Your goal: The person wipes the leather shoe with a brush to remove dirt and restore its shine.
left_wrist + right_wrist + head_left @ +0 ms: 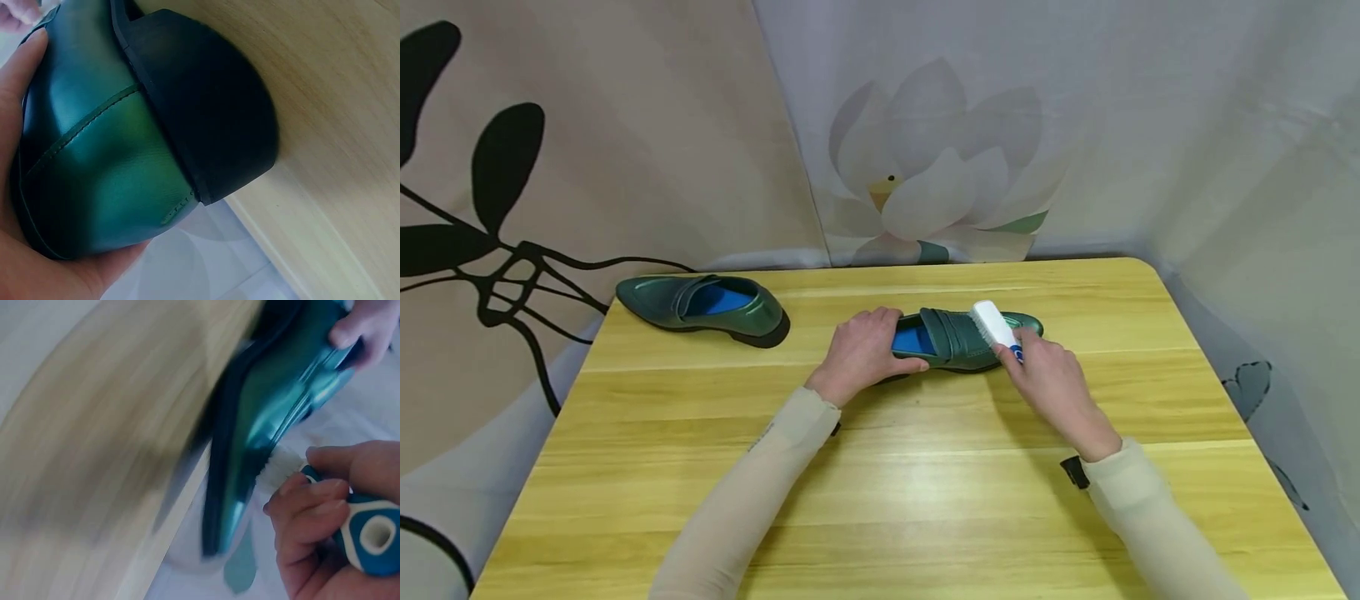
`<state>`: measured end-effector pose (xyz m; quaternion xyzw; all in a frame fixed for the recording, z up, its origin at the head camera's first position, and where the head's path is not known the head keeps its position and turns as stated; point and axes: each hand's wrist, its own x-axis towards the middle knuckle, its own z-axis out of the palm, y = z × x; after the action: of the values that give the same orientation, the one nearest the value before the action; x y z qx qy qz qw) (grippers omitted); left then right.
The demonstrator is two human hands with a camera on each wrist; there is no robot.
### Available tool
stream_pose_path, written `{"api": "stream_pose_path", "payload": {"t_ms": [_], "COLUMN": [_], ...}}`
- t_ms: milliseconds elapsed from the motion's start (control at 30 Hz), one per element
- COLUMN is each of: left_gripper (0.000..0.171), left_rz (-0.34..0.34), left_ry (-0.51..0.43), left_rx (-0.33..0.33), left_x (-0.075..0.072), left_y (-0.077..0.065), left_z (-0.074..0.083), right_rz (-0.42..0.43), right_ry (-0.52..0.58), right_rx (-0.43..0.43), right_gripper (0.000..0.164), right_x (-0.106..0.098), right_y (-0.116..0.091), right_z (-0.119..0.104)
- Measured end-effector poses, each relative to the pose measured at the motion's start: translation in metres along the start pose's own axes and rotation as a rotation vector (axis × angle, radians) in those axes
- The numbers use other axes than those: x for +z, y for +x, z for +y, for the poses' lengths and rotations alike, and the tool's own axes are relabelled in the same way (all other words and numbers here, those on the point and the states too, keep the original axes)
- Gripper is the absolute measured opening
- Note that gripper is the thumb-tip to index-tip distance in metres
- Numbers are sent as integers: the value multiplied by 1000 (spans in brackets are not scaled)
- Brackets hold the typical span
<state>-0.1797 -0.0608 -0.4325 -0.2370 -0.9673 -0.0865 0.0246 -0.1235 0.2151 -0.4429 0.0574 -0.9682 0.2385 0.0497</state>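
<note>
A dark green loafer (pixel 951 340) with a blue insole lies on the table, its toe to the right. My left hand (pixel 863 353) grips it round the heel, with the thumb along the near side; the black heel block (pixel 206 106) fills much of the left wrist view. My right hand (pixel 1056 385) holds a white and blue scrub brush (pixel 994 325) by its handle. In the right wrist view the white bristles (pixel 278 469) meet the shoe's upper near the toe, and the fingers curl round the blue and white handle (pixel 369 540).
A matching green loafer (pixel 722 310) stands at the table's back left, toe to the left. The wooden table (pixel 910 500) has rounded back corners. Behind it hangs a pale curtain (pixel 700 150) printed with a flower and dark leaves.
</note>
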Motion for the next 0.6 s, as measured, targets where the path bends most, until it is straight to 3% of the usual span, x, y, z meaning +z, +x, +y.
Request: {"api": "stream_pose_path", "payload": {"t_ms": [267, 600], "left_gripper": [89, 89], "left_rz": [7, 1], "left_ry": [10, 4], "left_rx": [5, 3], "left_x": [-1, 0], "left_y": [1, 0], "left_z": [-3, -2], "right_rz": [56, -11], "right_ry": [-45, 27], "right_rx": [88, -20], "right_gripper": [51, 50], "right_x": [-15, 6], "right_y": [7, 1], "right_z": [25, -17]}}
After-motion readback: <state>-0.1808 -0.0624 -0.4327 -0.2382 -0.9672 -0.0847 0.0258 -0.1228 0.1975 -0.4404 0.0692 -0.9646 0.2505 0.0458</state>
